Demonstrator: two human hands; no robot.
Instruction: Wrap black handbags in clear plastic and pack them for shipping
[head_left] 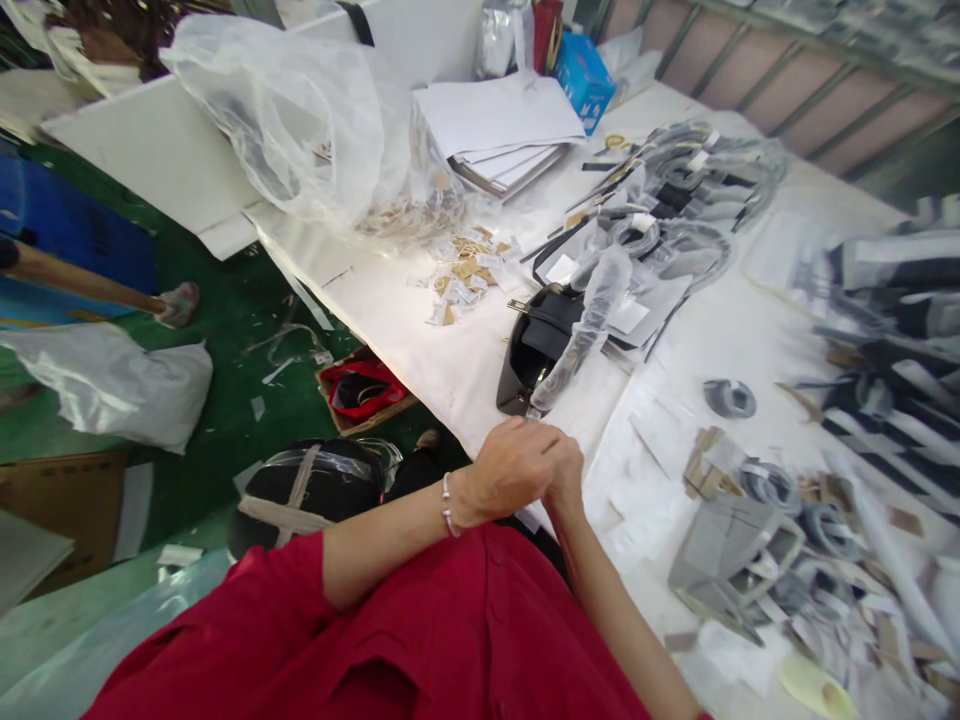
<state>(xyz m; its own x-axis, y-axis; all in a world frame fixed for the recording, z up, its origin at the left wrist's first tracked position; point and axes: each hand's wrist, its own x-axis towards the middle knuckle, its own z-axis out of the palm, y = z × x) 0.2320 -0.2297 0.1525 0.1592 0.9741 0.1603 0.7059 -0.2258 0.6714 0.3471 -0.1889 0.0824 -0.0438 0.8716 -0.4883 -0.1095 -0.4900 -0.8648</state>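
My left hand (510, 468) and my right hand (566, 470) meet at the near edge of the white table (420, 310), fingers closed together. They pinch the lower end of a long clear plastic sleeve (581, 330) that runs up and away from them. The sleeve lies across a black bag (536, 345) resting on the table just beyond my hands. A bracelet circles my left wrist. My red garment fills the bottom of the view.
Small tan tags (465, 275) lie scattered behind the bag. A big clear plastic bag (300, 120), a paper stack (499, 125) and a blue box (583, 72) stand farther back. Wrapped straps (675, 190) and grey pieces (750, 540) cover the right side. Below left is green floor with a cardboard box (364, 392).
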